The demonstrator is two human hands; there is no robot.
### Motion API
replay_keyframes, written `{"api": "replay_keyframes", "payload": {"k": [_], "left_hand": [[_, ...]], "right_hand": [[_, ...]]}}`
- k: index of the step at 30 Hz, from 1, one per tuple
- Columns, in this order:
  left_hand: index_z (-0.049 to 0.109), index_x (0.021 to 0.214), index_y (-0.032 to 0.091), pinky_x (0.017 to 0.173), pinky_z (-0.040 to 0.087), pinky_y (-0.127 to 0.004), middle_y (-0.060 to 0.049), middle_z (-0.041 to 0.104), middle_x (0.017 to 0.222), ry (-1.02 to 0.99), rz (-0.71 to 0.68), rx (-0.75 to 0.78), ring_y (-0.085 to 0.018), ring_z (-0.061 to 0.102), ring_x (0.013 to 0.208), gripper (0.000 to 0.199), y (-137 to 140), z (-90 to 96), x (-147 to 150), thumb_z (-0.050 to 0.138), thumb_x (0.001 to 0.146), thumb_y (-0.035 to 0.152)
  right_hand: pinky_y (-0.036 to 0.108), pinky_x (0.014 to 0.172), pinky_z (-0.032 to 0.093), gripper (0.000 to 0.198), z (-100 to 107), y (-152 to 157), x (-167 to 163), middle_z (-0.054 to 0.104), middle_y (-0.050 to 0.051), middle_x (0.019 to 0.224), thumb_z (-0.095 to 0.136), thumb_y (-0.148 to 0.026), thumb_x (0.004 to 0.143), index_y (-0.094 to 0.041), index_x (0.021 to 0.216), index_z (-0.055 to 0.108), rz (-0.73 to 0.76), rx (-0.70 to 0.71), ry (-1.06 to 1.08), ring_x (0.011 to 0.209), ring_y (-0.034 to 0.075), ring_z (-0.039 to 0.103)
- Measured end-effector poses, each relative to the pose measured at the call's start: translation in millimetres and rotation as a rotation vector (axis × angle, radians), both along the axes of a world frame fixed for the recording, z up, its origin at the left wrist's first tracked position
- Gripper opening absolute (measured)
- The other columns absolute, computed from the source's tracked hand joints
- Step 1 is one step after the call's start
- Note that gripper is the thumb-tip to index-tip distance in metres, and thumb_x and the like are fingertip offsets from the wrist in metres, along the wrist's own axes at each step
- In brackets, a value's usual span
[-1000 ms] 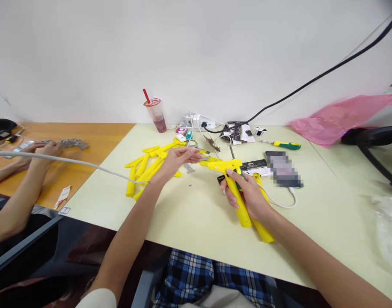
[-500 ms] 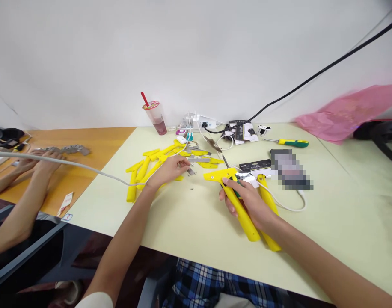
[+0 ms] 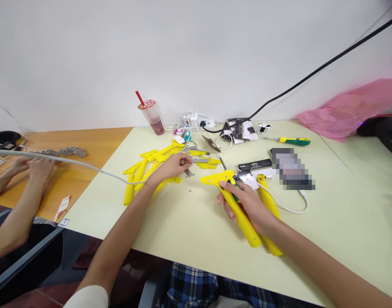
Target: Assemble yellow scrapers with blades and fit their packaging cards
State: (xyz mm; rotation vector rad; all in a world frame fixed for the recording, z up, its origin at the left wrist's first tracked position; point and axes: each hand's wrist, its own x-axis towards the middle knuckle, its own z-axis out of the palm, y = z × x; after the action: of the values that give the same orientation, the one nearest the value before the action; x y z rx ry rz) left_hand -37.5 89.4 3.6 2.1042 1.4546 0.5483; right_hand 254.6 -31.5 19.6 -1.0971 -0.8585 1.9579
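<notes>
My right hand [image 3: 247,201] is closed around a yellow scraper [image 3: 239,214], its wide head pointing left, and also around a screwdriver [image 3: 236,190] with a green handle and upright shaft. Over the pile of parts, my left hand [image 3: 173,166] has thumb and fingertips pinched together; what they hold, if anything, is too small to make out. Just below those fingertips lies a small metal plate [image 3: 188,173]. Metal blades [image 3: 200,160] and yellow flat pieces [image 3: 209,164] lie beyond. Several yellow scraper handles [image 3: 140,173] are heaped beside my left wrist.
Another yellow handle [image 3: 269,197] lies under my right forearm. A second screwdriver [image 3: 294,140], a phone [image 3: 290,169] on a white cable, black packaging [image 3: 254,167], a power strip [image 3: 197,119] and a drink cup [image 3: 153,117] stand around. A co-worker's hands [image 3: 38,167] are at left.
My left hand has shifted slightly right over the small metal parts, fingertips still together. My right hand keeps its hold on the scraper and screwdriver. The view has shifted a little.
</notes>
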Motion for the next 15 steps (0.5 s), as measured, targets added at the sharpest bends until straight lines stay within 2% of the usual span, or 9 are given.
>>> {"api": "replay_keyframes", "payload": {"k": [4,9,15], "left_hand": [[0.079,0.094,0.019,0.073,0.05,-0.029,-0.006,0.077,0.088,0.031,-0.027,-0.043,-0.019,0.069,0.078,0.016,8.6,3.0,-2.7,0.069,0.09,0.03],[0.074,0.094,0.019,0.07,0.049,-0.03,-0.005,0.074,0.083,0.025,0.005,-0.087,-0.02,0.068,0.075,0.019,8.5,4.9,-4.8,0.072,0.092,0.037],[0.072,0.094,0.018,0.071,0.048,-0.032,-0.006,0.07,0.082,0.011,0.054,-0.089,-0.022,0.068,0.077,0.035,1.1,5.8,-4.3,0.073,0.095,0.053]], "right_hand": [[0.026,0.038,0.043,0.041,-0.7,1.1,-0.5,0.078,0.006,0.08,0.087,-0.053,0.086,-0.023,0.089,0.059,-0.005,-0.008,0.01,0.043,0.011,0.052],[0.024,0.038,0.041,0.044,4.8,1.1,-1.2,0.062,-0.002,0.052,0.09,-0.052,0.081,-0.023,0.09,0.058,0.026,-0.029,0.004,0.042,0.014,0.051],[0.024,0.04,0.042,0.04,5.6,0.4,-0.1,0.06,-0.003,0.05,0.083,-0.054,0.089,-0.023,0.092,0.058,0.031,-0.028,-0.007,0.042,0.014,0.051]]}}
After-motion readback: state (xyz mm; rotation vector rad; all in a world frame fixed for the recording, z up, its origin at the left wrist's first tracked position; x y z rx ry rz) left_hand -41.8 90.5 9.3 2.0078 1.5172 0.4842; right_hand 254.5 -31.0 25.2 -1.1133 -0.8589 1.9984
